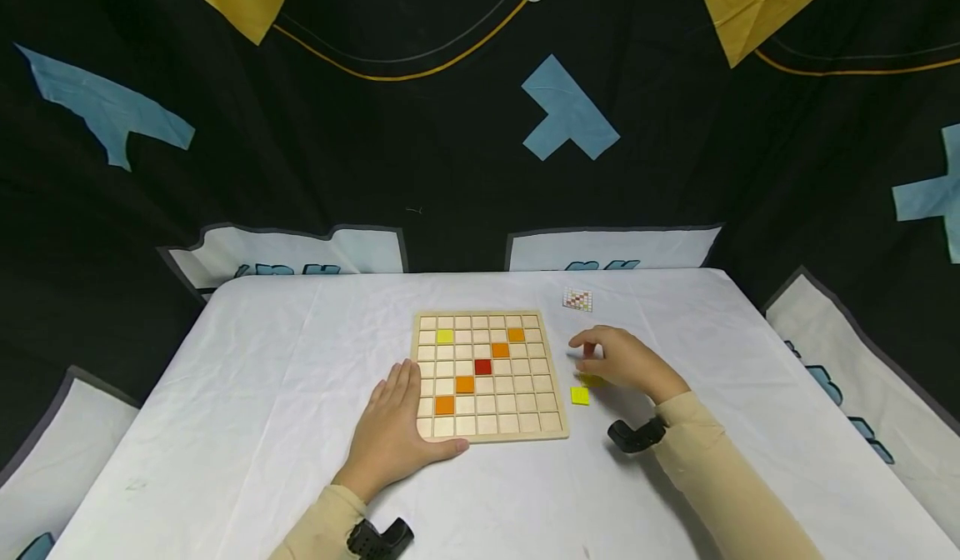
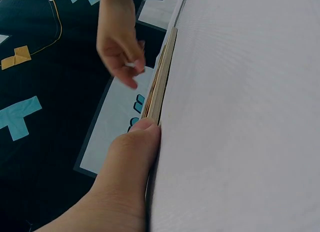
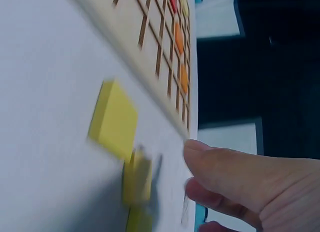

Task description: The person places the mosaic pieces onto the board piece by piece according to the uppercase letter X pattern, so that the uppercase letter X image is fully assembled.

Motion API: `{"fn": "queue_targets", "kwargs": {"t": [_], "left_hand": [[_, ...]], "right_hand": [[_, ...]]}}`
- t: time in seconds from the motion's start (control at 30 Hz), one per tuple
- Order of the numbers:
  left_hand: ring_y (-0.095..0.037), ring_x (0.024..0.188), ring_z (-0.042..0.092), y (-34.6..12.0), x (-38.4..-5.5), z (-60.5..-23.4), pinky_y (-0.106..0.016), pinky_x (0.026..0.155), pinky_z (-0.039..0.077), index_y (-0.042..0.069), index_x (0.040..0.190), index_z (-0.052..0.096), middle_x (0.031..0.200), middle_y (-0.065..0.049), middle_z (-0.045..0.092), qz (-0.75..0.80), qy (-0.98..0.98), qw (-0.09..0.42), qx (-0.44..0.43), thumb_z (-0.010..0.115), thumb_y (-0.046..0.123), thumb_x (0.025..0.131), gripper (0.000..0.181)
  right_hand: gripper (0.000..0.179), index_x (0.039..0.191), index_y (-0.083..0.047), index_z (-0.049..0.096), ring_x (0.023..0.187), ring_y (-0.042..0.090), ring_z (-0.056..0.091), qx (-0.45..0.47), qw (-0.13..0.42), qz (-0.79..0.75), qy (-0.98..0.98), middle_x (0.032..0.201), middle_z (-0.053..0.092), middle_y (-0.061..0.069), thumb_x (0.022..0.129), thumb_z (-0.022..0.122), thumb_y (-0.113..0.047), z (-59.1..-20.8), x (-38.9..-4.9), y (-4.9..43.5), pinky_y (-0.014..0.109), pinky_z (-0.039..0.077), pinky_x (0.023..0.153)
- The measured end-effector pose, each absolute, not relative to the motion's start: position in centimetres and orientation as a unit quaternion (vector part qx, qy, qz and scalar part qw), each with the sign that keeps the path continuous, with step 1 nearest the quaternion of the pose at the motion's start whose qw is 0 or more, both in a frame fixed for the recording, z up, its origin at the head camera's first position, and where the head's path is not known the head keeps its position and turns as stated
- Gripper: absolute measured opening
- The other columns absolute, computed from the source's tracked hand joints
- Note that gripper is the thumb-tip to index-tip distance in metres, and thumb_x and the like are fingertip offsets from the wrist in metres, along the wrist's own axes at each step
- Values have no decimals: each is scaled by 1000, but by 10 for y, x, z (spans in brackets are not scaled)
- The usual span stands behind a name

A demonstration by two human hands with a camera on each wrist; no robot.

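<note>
A wooden grid board (image 1: 501, 439) lies flat on the white table. Orange tiles (image 1: 464, 384) and one red tile (image 1: 482, 367) form a diagonal on it; a yellow tile (image 1: 445, 336) sits near its upper left corner. My left hand (image 1: 393, 427) rests against the board's left side, fingers extended, thumb along the near edge. Right of the board, my right hand (image 1: 622, 362) hovers above loose yellow tiles (image 1: 580, 396), fingers loosely bent, thumb apart from them. The right wrist view shows yellow tiles (image 3: 115, 119) beside the board, apart from the hand, with nothing visible in its grasp.
A small card with a coloured grid pattern (image 1: 577, 299) lies beyond the right hand, near the board's far right corner. White cloth (image 1: 262, 377) covers the table. Behind its far edge hangs a black curtain (image 1: 450, 168) with blue and yellow shapes.
</note>
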State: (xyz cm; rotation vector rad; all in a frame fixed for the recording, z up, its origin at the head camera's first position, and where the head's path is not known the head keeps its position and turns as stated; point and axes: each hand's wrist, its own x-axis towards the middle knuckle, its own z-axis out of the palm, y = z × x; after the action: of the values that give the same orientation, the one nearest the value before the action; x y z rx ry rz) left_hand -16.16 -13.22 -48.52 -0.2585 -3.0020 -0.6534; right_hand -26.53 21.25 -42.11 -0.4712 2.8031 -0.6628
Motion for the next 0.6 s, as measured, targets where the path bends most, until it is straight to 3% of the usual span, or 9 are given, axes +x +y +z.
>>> {"fn": "queue_targets", "kwargs": {"t": [0.2,0.43,0.6], "left_hand": [[-35,154,18,-132,-161,-486,-52,125,18,-7,154,22,164,-21,19,-217,-972,35,-82,64,87,63,138],[-35,154,19,-132,-162,-488,-51,125,18,-6,154,22,164,-21,19,-215,-973,39,-81,64,87,62,138],[-35,154,18,-132,-163,-488,-51,125,17,-6,155,21,164,-21,19,-213,-973,38,-81,64,87,63,138]], "right_hand": [[36,120,-7,70,87,19,53,-141,119,-231,955,98,65,3,86,77,-19,-428,-256,239,30,44,75],[16,96,-13,73,84,15,53,-140,116,-255,950,93,66,0,82,80,-15,-437,-250,257,30,45,76],[15,91,-13,67,80,14,52,-140,110,-274,945,87,62,0,82,79,-13,-442,-249,259,28,43,73]]}}
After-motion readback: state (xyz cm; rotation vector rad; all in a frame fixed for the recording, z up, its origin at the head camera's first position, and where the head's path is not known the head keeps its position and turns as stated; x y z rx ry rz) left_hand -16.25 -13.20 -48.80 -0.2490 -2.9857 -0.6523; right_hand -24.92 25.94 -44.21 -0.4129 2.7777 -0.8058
